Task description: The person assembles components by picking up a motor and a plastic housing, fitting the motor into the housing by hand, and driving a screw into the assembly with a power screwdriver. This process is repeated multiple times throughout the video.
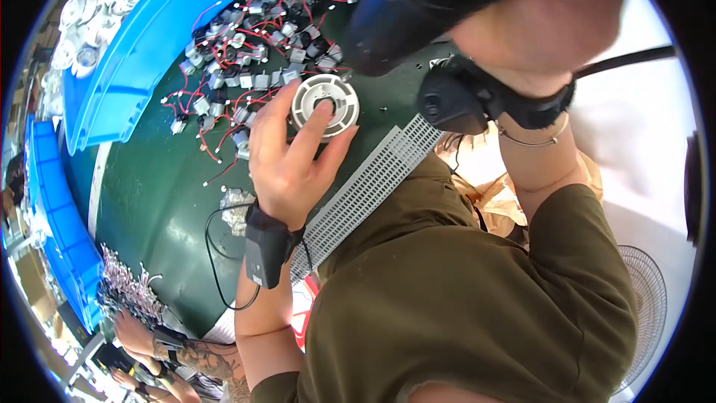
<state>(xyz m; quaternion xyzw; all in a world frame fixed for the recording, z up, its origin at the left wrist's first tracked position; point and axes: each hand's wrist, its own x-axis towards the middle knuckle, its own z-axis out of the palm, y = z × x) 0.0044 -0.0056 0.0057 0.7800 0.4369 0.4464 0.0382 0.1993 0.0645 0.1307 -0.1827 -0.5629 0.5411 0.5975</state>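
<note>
My left hand [287, 160] holds a white round plastic housing [347, 113] over the green worktop. Its fingers curl around the rim, and one fingertip presses into the middle, where a dark part shows. Close to the lens, my right hand [548, 19] grips a dark, pistol-shaped power screwdriver [418, 19], partly cut off by the upper edge. The screwdriver's front end is just up and right of the housing; whether it touches cannot be made out. Left of the housing lies a heap of small grey motors [261, 78] with red wires.
A blue bin [142, 52] of white round parts [93, 0] stands far left, another blue bin [63, 231] below it. A perforated grey strip [365, 186] edges the worktop [149, 201]. A co-worker's hand [136, 334] is by a wire pile [130, 287]. A fan [645, 306] stands right.
</note>
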